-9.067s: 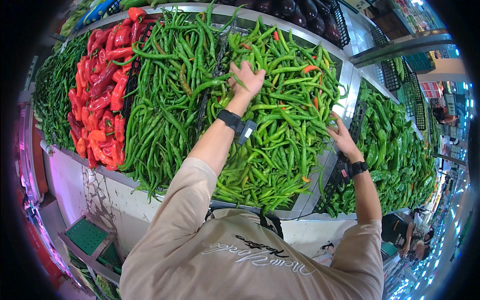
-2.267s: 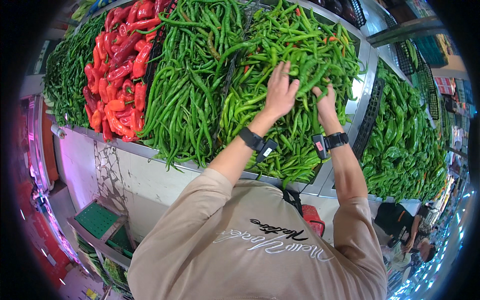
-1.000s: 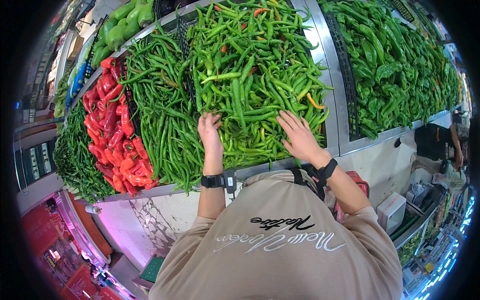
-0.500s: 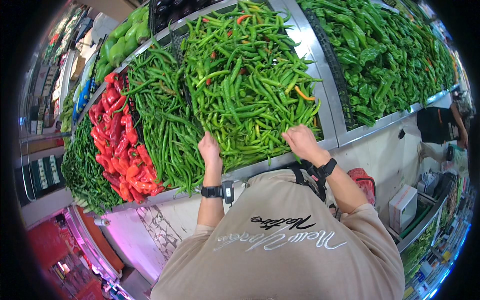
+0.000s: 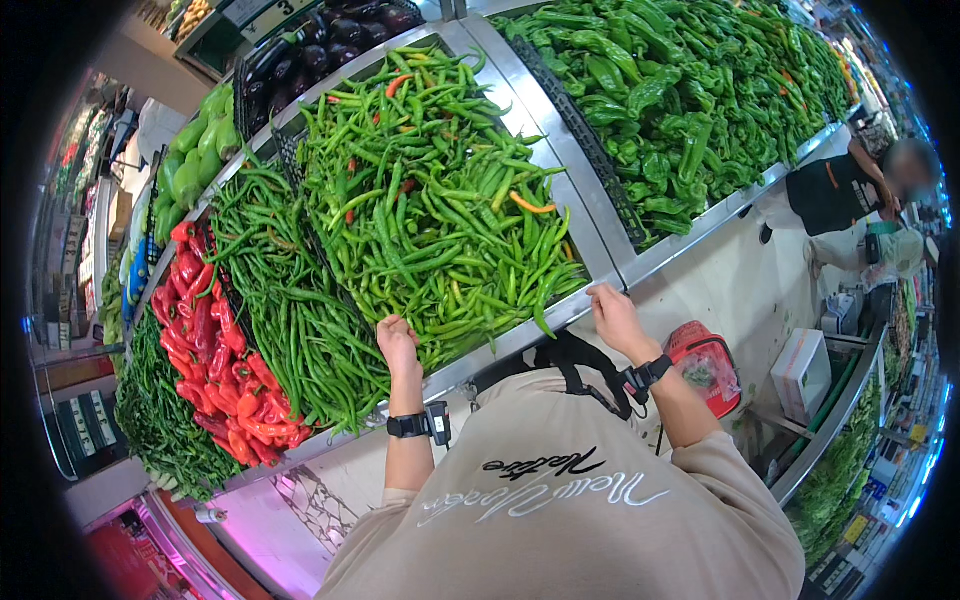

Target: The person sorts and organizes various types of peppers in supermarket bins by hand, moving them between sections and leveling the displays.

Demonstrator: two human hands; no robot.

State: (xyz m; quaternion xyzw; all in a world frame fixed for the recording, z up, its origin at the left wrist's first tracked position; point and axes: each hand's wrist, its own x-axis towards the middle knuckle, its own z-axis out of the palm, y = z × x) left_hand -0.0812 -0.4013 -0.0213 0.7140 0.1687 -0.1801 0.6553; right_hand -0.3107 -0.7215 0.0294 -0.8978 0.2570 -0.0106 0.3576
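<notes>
The head view showed the left hand [image 5: 397, 340] curled shut on long thin green chili peppers [image 5: 440, 230], piled in the middle bin. The right hand [image 5: 615, 315], fingers together, rested on the shiny metal bin edge [image 5: 600, 265]. Gentle grabbing looked best, so none spilled.

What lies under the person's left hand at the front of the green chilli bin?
The left hand rests on long green chillies near the bin's metal front edge. Whether its grip encloses a chilli is hidden by the hand.

Red chili peppers [image 5: 215, 350] piled at the left, dark eggplants [image 5: 330, 35] up top, wrinkly green peppers [image 5: 690, 90] upper right, and a red shopping basket [image 5: 708, 365] on the floor, right of centre.
</notes>
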